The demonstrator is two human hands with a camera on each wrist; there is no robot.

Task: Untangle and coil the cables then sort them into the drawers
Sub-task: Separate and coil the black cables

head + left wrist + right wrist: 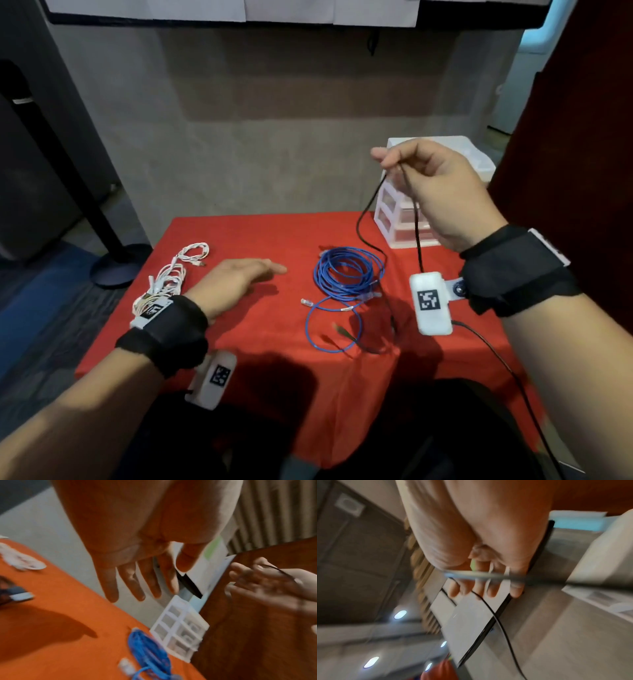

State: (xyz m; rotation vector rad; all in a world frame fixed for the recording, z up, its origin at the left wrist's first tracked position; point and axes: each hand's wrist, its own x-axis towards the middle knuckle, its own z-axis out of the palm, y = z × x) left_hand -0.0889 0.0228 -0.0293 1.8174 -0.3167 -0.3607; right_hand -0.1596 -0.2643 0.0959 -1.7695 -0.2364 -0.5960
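My right hand is raised above the worktop's far right corner, in front of the white drawers. Its grip pinches the black cable between thumb and fingertips; two strands hang down from the pinch, one looping toward the blue cable coiled loosely at the middle of the red cloth. My left hand hovers low over the cloth, palm down, fingers straight and relaxed, its grip holding nothing. The white cable lies bundled at the left edge, just beside my left wrist.
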